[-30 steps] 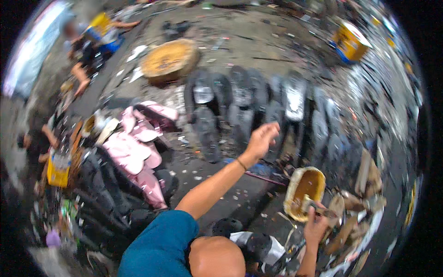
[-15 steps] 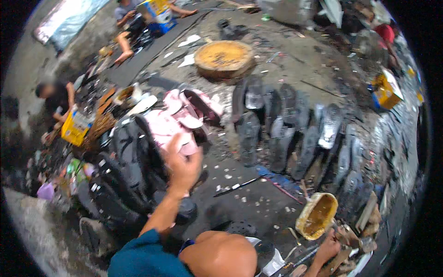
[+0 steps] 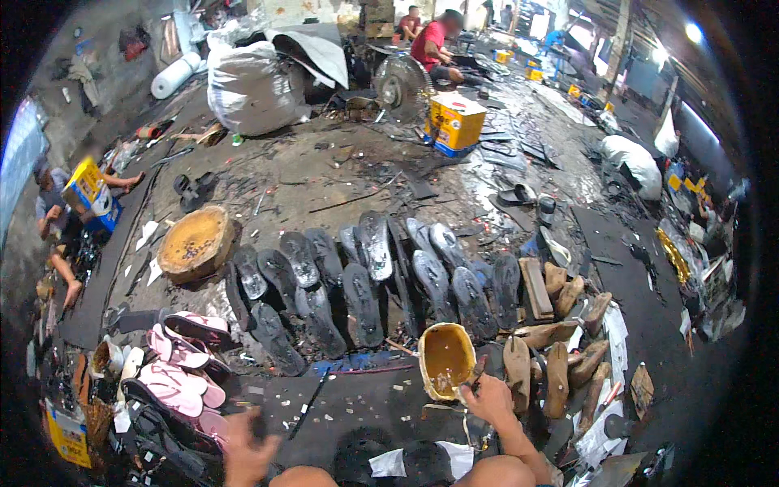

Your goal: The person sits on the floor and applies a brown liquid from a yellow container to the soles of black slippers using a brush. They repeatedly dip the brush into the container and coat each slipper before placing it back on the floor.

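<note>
My right hand [image 3: 491,399] is closed on a short dark brown stick-like tool [image 3: 479,368] at the right rim of a yellowish tub [image 3: 423,351]. Amber, glue-like stuff fills that tub; whether the tool's tip dips into it I cannot tell. Low on the left, my left hand [image 3: 246,450] is smeared by motion, beside the pink sandals [image 3: 170,388], and its fingers cannot be made out. Black shoe soles [image 3: 363,304] lie in rows beyond the tub. Between my knees are black footwear pieces with white scraps [image 3: 388,464].
Wooden shoe lasts [image 3: 557,377] lie right of the tub. A round wooden block [image 3: 193,247] stands far left, with a yellow box [image 3: 456,122] and a fan [image 3: 402,85] farther back. Other people [image 3: 434,49] sit around the workshop. Black straps [image 3: 166,450] are piled at lower left.
The view has swung right and up. My left hand has come away from above the pink sandals toward my lap. My right hand has moved up to the tub's rim.
</note>
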Demonstrator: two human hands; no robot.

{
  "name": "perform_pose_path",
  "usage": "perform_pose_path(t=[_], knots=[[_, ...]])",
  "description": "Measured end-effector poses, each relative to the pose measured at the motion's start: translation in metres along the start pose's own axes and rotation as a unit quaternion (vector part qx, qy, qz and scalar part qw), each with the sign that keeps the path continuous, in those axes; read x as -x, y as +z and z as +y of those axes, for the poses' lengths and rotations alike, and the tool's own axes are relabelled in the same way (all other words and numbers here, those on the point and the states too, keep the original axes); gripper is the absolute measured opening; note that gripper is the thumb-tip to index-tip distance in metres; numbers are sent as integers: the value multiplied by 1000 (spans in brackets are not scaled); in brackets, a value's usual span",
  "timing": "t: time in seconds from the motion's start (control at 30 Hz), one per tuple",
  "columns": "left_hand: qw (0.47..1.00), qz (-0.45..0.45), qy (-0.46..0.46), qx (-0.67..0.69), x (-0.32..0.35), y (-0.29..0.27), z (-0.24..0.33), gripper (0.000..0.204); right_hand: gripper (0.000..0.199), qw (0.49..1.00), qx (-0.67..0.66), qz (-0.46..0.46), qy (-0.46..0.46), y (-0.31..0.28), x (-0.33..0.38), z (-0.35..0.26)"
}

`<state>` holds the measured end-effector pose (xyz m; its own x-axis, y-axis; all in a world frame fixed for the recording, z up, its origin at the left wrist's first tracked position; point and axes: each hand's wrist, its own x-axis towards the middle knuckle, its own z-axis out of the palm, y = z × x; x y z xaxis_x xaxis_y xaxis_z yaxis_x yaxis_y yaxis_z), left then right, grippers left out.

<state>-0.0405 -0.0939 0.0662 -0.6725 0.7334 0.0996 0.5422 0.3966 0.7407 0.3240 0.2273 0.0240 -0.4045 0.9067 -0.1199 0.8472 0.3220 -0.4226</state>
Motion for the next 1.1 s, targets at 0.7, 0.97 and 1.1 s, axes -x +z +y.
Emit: perform_pose_path(t=[0.7, 0.97, 1.1], knots=[[705, -182, -320, 606, -77, 178, 11, 51, 28, 857, -463, 6, -225, 7, -13, -118], [791, -202, -227, 531, -68, 165, 70, 53, 22, 867, -337, 77, -360, 6, -42, -154], [603, -188, -334, 700, -68, 160, 73, 66, 20, 906, -380, 62, -175, 8, -59, -131]])
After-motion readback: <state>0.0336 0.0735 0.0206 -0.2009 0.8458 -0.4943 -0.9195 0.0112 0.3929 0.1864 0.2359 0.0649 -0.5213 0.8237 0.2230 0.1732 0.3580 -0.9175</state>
